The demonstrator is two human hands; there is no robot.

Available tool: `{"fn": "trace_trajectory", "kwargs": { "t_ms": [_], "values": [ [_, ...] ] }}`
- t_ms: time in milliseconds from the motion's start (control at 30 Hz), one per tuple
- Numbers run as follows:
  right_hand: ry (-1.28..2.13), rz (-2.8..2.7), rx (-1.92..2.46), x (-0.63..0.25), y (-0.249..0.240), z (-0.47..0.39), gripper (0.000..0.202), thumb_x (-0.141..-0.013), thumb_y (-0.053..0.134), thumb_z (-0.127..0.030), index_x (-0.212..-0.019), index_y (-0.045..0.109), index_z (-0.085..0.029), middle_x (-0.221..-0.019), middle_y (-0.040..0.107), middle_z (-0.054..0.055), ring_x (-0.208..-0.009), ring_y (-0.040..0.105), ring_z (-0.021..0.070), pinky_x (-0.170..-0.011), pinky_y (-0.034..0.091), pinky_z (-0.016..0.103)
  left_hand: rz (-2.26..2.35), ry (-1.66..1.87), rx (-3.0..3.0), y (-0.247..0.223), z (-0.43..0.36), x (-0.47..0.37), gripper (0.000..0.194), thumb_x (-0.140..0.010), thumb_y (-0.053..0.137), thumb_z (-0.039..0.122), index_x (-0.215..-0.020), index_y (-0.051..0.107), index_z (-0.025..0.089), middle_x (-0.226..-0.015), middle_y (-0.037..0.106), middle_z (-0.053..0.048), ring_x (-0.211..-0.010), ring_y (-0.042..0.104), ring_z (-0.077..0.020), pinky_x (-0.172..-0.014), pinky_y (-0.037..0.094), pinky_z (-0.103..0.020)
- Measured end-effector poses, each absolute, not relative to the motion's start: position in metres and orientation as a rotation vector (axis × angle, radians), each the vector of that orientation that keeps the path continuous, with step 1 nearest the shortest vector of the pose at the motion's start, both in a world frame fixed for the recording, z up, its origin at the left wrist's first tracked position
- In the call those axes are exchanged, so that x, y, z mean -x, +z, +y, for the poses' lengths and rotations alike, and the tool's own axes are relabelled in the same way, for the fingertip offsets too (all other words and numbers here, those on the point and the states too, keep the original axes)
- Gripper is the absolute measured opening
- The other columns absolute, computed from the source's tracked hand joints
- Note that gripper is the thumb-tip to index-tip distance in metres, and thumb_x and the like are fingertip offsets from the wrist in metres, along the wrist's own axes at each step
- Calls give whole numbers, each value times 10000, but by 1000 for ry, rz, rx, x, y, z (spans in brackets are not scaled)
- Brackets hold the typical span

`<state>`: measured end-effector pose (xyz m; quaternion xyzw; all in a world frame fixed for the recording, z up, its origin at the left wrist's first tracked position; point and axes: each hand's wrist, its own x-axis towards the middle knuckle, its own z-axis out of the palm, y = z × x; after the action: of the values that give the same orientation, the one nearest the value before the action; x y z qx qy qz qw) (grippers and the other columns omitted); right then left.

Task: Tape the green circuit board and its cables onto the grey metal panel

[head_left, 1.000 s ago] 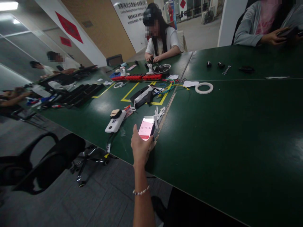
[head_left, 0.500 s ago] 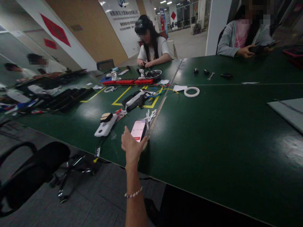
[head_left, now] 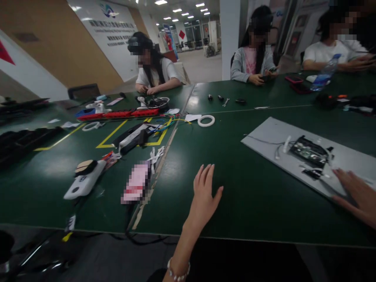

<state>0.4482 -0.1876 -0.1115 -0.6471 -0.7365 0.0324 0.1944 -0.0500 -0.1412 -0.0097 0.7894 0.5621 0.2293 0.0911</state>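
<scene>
Over the green table (head_left: 235,196), my left hand (head_left: 203,196) has its fingers apart and holds nothing. A beaded bracelet (head_left: 178,274) circles that wrist. To its left lies a phone (head_left: 136,183), its screen pixelated. At the right edge, my right hand (head_left: 357,194) is spread over the near edge of a grey board (head_left: 264,135), partly cut off by the frame. On the board sit an opened black device with exposed circuitry (head_left: 311,150), a smaller dark part (head_left: 313,173) and a thin cable (head_left: 261,140).
A white power bank-like device (head_left: 85,184) lies at the left. Farther back are a black pouch-like item (head_left: 132,139), coloured wires, a white tape ring (head_left: 206,120), red trays (head_left: 117,114) and a small wrench (head_left: 226,102). Several people sit across the table; a water bottle (head_left: 326,74) stands right.
The view has turned right. My left hand has left the phone and moved right, now open. My right hand and the device on the board have come into view.
</scene>
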Motion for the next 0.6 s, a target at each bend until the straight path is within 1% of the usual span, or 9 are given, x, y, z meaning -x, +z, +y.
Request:
{"fn": "trace_trajectory", "kwargs": {
  "t_ms": [100, 200, 300, 400, 600],
  "values": [
    [89, -2249, 1822, -436, -106, -179, 831, -843, 456, -579, -1521, 83, -278, -1536, 143, 65, -1400, 132, 319, -1126, 226, 535, 1527, 626, -2413, -2, -141, 25, 631, -921, 457, 266, -1468, 142, 256, -1510, 272, -68, -1431, 141, -230, -1154, 235, -466],
    [119, -2383, 1726, -414, -91, -171, 836, -862, 464, -554, -1523, 52, -247, -1548, 88, 55, -1409, 94, 316, -1126, 221, 537, 1439, 597, -2478, 2, -138, 9, 607, -925, 445, 259, -1464, 165, 257, -1509, 276, -65, -1431, 142, -227, -1156, 227, -472],
    [190, -2465, 1641, -394, -76, -163, 821, -866, 474, -555, -1520, 87, -245, -1550, 78, 45, -1411, 79, 315, -1125, 222, 528, 1373, 565, -2549, 2, -133, 0, 587, -924, 442, 260, -1457, 195, 263, -1501, 298, -69, -1425, 169, -238, -1149, 230, -492],
    [302, -2528, 1548, -380, -63, -157, 815, -860, 486, -566, -1518, 123, -249, -1550, 79, 30, -1415, 57, 305, -1137, 195, 508, 1311, 523, -2620, -2, -126, -3, 569, -927, 433, 262, -1452, 213, 271, -1496, 318, -70, -1420, 190, -247, -1141, 229, -509],
    [507, -2598, 1361, -356, -45, -144, 813, -852, 498, -583, -1513, 143, -272, -1548, 80, 2, -1419, 45, 283, -1156, 146, 471, 1261, 361, -2683, -9, -111, -3, 597, -918, 447, 282, -1460, 196, 286, -1526, 267, -63, -1427, 169, -258, -1133, 215, -532]
  ]
}}
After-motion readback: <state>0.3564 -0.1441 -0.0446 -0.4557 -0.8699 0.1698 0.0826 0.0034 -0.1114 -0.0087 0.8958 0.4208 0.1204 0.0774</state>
